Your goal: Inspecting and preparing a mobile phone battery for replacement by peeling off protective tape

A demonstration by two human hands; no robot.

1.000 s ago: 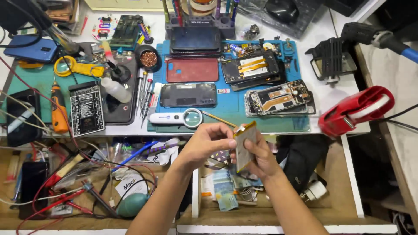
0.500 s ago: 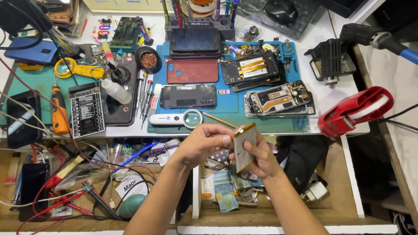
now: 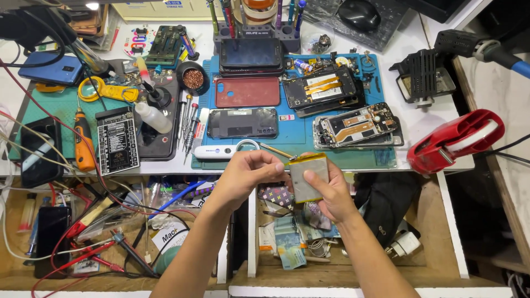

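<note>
My right hand (image 3: 331,193) grips a flat battery (image 3: 308,177). My left hand (image 3: 248,174) pinches its left edge, near the desk (image 3: 430,127).

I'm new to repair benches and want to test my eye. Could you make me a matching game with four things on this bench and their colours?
Things:
1. Work mat under the opened phones
2. Tape dispenser at the right edge
3. Small screwdriver on the left
4. Phone back cover near the middle

Colours:
A. orange
B. dark red
C. blue
D. bright red

Pairs: 1-C, 2-D, 3-A, 4-B
</note>
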